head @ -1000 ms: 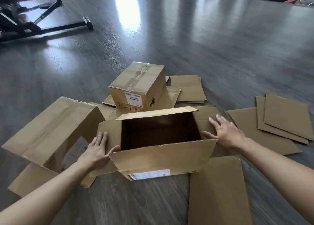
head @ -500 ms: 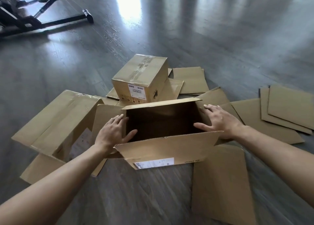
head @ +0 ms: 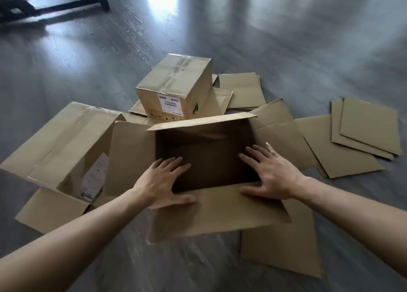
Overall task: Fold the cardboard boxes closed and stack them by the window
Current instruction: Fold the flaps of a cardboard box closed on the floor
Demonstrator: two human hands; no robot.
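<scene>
So far, little is finished: your open box point(head: 207, 159) sits at frame centre on the floor point(head: 286, 49), all four flaps spread. Your left hand point(head: 164, 181) and right hand point(head: 272, 177) lie flat with relaxed, straight fingers over its near rim, thumbs on the near flap point(head: 218, 212), grasping nothing. A taped box point(head: 176, 86) sits just behind, seemingly done. Another box point(head: 63, 141) lies unfolded at left. Loose sheets point(head: 365, 128) lie at right. No stack or window shows.
</scene>
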